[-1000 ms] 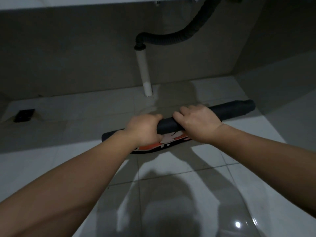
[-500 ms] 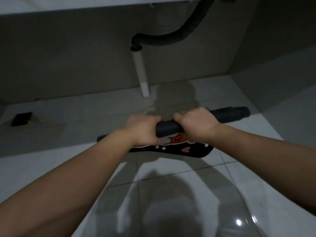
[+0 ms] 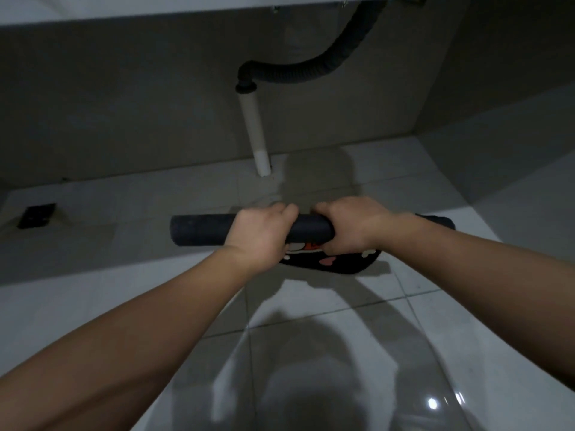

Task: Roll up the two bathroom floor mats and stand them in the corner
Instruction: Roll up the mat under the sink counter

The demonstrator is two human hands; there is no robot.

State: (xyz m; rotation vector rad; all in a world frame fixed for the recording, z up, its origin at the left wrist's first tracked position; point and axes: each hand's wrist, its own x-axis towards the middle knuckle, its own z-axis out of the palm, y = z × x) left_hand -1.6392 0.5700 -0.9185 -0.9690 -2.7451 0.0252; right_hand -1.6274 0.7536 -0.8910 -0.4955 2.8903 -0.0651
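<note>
Tiled floor [image 3: 311, 321]; both hands, left [image 3: 259, 234], right [image 3: 353, 227], clamped on rolled mat [image 3: 202, 230].

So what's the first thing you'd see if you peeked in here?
Two bare hands, left hand and right hand, gripping a dark rolled mat in the middle, a patterned flap hanging below. Behind, a white pipe rises from the tiled floor to a dark hose.

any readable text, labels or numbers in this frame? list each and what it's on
None readable.
Rolled floor mat, held by the left hand and right hand: the loose flap shows a red, white and pink print; if it holds letters, they are too blurred to read.
White drain pipe, black hose, floor drain: no markings visible.
</note>
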